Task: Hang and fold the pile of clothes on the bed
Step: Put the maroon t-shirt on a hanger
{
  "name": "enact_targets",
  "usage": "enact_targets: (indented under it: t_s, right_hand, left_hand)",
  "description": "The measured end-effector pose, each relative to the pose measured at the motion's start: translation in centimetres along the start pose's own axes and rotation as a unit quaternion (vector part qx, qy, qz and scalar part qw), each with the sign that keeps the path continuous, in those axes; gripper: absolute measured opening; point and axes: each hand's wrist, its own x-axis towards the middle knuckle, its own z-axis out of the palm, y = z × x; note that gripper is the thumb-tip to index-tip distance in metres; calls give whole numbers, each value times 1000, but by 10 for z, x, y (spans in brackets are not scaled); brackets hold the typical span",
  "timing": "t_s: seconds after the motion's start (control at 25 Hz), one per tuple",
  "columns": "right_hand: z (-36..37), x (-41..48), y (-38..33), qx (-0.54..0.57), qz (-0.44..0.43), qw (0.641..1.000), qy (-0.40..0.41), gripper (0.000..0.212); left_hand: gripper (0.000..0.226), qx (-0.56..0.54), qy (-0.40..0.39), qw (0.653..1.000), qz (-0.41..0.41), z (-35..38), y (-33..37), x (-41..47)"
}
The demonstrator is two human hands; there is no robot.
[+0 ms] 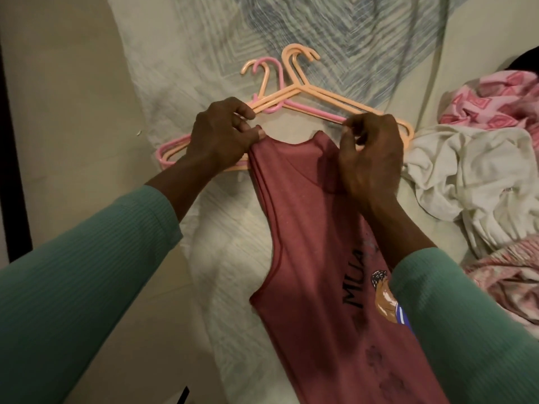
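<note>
Over the bed's left side, left grip [221, 132]: clenched, thumb and fingers pinching the tank top's left shoulder strap. I see a green ribbed sleeve [73, 272] behind it.
Hangers [320, 96]: a loose bunch of peach and pink ones lies flat on the bed [221, 258], hooks toward the far edge. I can't tell whether any finger touches them.
Tank top [315, 258]: dusty red, over the middle of the bed, strap end at the hangers and body running toward the near edge. Printed letters and a figure show on it, partly hidden by the right arm.
Right grip [370, 158]: fingers curled, pinching the right strap.
Clothes pile: a white garment [472, 176] and a pink patterned cloth [501, 100] lie crumpled along the bed's right edge.
</note>
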Motion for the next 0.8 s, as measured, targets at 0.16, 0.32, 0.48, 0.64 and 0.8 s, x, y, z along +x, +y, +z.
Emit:
enact_targets:
  t_s: [0.16, 0.32, 0.48, 0.64, 0.8]
  right_hand:
    - [-31, -39, 25, -29, 17, 995, -90, 22]
    - [-36, -55, 39, -79, -16, 984, -161, 19]
    - [-37, -53, 44, 9, 73, 994, -84, 4]
    - [-33, -58, 51, 51, 147, 985, -71, 13]
    - [-47, -60, 51, 94, 188, 976, -54, 25]
  left_hand:
    - [20, -29, 24, 999, 24, -3, -10, -7]
    - [16, -50, 7, 998, 23, -3, -12, -7]
    - [13, -48, 43, 997, 37, 3, -9, -9]
    - [10, 3, 63, 997, 36, 16, -10, -11]
    - [28, 39, 171, 981, 84, 24, 0, -57]
